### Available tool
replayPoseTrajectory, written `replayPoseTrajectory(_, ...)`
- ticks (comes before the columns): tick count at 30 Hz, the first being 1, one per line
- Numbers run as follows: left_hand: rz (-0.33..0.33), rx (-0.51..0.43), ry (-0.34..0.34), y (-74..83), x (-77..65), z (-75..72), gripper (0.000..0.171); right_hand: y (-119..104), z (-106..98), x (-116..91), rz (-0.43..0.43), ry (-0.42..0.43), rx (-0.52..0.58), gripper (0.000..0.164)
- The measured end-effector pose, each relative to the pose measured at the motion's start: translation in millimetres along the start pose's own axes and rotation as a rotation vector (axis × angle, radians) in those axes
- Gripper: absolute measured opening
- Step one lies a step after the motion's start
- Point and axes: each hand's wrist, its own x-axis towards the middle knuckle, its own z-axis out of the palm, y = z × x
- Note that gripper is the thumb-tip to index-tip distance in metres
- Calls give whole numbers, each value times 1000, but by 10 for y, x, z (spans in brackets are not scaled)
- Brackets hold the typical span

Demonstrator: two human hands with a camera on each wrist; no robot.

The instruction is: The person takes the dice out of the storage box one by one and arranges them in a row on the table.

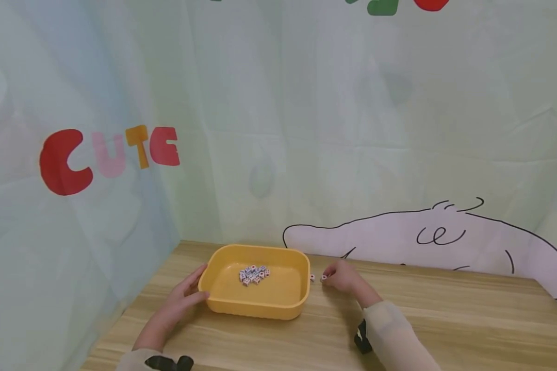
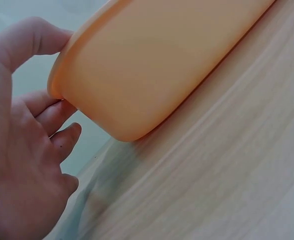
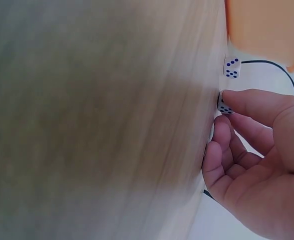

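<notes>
A yellow tub (image 1: 283,289) stands on the wooden bench (image 1: 445,314), close to its back left corner. Inside, left of the tub's middle, a small heap of dice (image 1: 254,275) lies bunched together, white with dark and red spots.

The left hand (image 1: 185,294) holds the tub at its left end, the thumb on the rim and fingers beneath it on the outside; the lower fingers are bent and off the wall. The right hand (image 1: 345,278) is to the right of the tub, nearer the back edge of the bench than the front, and pinches a single die (image 3: 225,106) narrowly between thumb and finger. Whether this die touches the bench I cannot tell. One loose die (image 3: 231,68) sits between it and the tub, just beside the tub's right end, showing blue spots.

Both arms come in from the front edge in pale sleeves (image 1: 396,332), with black gear (image 1: 363,337) at the wrists. Behind the back edge hangs a pale backdrop (image 1: 306,103) with a pinkish, black-outlined drawing (image 1: 390,239); colourful letters (image 1: 66,170) at left spell CUTE.
</notes>
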Motion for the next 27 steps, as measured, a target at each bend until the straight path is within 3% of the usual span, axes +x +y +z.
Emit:
replayPoseTrajectory(15,10,-1,-5,-4,2,-7,74,-49,27,20,38,-52,84,20)
replayPoseTrajectory(27,28,5,-2,8,-16,1,73,-98,91,64,-53,-17,74,15)
